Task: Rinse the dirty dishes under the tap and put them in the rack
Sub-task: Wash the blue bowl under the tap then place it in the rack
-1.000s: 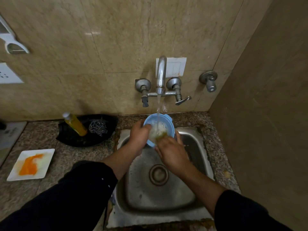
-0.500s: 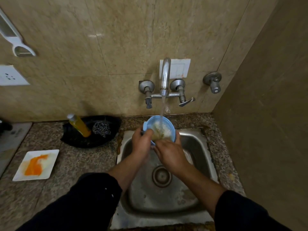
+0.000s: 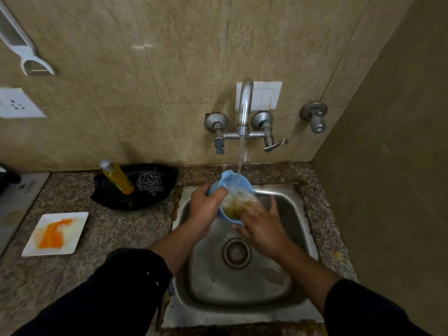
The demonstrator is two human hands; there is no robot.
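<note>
Gripping the small light-blue plastic bowl (image 3: 230, 183) by its left rim with the curled fingers of my left hand (image 3: 206, 205), I hold it tilted over the stainless-steel sink (image 3: 242, 289), under water running from the chrome wall tap (image 3: 244, 105). My right hand (image 3: 263, 227) touches its lower edge, fingers straight and spread.

Granite counter (image 3: 126, 229), orange-smeared white plate (image 3: 78, 221), black tray (image 3: 116, 200), perhaps a board (image 3: 17, 197) far left
</note>
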